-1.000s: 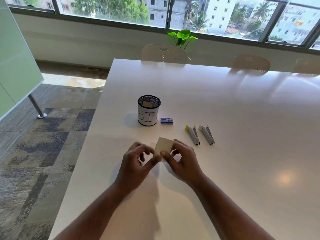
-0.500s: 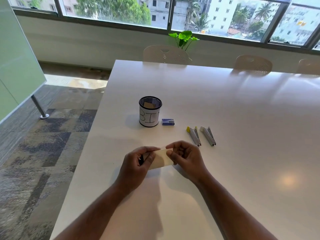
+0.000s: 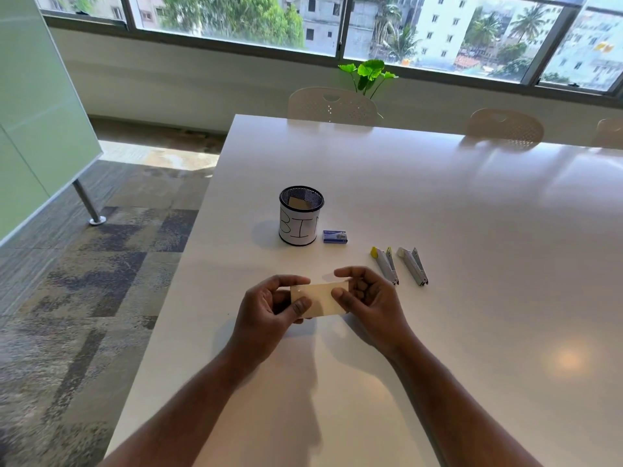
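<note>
A small cream paper slip [image 3: 320, 298] is held above the white table [image 3: 438, 214], stretched flat between both hands. My left hand [image 3: 266, 315] pinches its left end between thumb and fingers. My right hand [image 3: 371, 301] pinches its right end the same way. Beyond the hands stands a black mesh cup [image 3: 301, 215] with a white label reading "BIN" and a brownish paper piece inside. A small blue staple box [image 3: 335, 236] lies just right of the cup. Two grey staplers lie side by side further right, one with a yellow end [image 3: 385, 264], one with a white end [image 3: 413, 266].
The table's left edge runs near my left arm, with patterned carpet [image 3: 84, 281] below. Pale chairs [image 3: 332, 104] stand at the far side under the windows, with a green plant [image 3: 369, 74] behind. A green board on a metal leg [image 3: 86, 203] stands at the left.
The paper slip stood folded and upright between my fingertips a second ago; now it is spread out wide and flat between the two hands, which have moved apart.
</note>
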Action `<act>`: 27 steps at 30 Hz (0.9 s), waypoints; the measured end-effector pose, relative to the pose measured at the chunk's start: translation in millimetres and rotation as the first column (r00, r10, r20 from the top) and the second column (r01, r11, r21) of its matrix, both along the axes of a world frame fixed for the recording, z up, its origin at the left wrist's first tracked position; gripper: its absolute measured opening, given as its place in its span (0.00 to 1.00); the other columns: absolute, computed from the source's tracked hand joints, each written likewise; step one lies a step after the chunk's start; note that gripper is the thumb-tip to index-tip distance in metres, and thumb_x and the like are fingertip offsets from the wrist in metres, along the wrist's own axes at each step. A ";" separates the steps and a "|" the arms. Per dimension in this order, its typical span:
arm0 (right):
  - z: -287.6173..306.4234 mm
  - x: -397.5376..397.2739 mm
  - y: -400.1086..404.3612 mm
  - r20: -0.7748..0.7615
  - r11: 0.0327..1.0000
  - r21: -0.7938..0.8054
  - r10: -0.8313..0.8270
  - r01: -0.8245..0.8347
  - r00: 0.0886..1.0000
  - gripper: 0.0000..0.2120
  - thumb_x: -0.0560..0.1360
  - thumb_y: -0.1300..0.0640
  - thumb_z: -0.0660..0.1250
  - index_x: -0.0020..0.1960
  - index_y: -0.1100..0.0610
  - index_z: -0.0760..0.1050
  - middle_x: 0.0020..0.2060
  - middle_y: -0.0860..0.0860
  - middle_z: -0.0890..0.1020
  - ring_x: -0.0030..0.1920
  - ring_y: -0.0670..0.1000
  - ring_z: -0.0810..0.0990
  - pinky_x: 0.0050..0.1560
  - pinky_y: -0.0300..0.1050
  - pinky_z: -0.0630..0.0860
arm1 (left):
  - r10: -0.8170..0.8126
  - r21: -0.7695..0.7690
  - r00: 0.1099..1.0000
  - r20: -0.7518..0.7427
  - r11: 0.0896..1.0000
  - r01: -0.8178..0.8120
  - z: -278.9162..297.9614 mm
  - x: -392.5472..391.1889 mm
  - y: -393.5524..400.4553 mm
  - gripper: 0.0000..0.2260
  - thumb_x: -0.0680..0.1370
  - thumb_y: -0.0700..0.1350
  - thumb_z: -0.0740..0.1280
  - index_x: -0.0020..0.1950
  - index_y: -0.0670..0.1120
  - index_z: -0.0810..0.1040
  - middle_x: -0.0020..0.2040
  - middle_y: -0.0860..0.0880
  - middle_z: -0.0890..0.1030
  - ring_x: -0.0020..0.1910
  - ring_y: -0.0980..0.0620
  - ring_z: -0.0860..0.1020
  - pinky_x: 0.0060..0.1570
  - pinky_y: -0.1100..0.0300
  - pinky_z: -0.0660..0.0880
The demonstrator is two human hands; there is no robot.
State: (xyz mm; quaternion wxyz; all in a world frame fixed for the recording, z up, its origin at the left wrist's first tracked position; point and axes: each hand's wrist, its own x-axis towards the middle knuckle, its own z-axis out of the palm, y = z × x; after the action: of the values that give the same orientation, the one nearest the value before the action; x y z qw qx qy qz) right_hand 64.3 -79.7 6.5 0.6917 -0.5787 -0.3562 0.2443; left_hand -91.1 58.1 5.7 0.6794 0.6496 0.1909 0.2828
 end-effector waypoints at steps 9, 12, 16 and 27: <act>-6.3 -1.1 1.7 0.184 0.977 -0.215 0.039 0.002 0.982 0.28 0.68 0.38 0.79 0.38 0.65 0.78 0.30 0.59 0.75 0.32 0.55 0.69 0.34 0.54 0.65 | -0.035 0.008 0.999 -0.027 0.999 0.036 1.6 -2.4 -1.4 0.12 0.77 0.37 0.74 0.60 0.46 0.83 0.48 0.45 0.89 0.48 0.45 0.88 0.43 0.55 0.84; -5.6 0.4 0.9 0.145 0.975 -0.222 0.055 -0.022 0.988 0.18 0.73 0.47 0.76 0.39 0.63 0.80 0.30 0.54 0.78 0.32 0.55 0.73 0.36 0.53 0.68 | -0.025 0.022 0.999 -0.041 0.999 0.026 1.4 -1.7 -1.7 0.12 0.78 0.37 0.74 0.60 0.46 0.83 0.48 0.46 0.89 0.48 0.45 0.88 0.42 0.54 0.85; -4.0 2.2 0.2 0.075 0.973 -0.219 0.098 -0.079 0.992 0.09 0.77 0.55 0.70 0.42 0.59 0.82 0.33 0.54 0.80 0.35 0.54 0.77 0.38 0.48 0.73 | -0.025 0.014 0.999 -0.042 1.000 0.025 2.1 -1.4 -2.0 0.11 0.78 0.36 0.73 0.60 0.46 0.83 0.48 0.45 0.89 0.46 0.45 0.88 0.41 0.55 0.84; -6.1 4.7 -1.3 0.082 0.978 -0.176 0.129 -0.113 0.988 0.12 0.78 0.57 0.71 0.48 0.67 0.81 0.36 0.59 0.79 0.38 0.56 0.77 0.41 0.51 0.73 | -0.023 0.014 0.999 -0.045 1.000 0.024 1.9 -2.6 -1.9 0.12 0.78 0.36 0.73 0.60 0.47 0.83 0.50 0.47 0.89 0.49 0.46 0.88 0.43 0.54 0.85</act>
State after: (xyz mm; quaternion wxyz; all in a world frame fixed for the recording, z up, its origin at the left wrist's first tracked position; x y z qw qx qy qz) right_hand 69.0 -81.0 0.3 0.6061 -0.6238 -0.4003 0.2884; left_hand -93.7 56.2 7.6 0.6736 0.6628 0.1963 0.2615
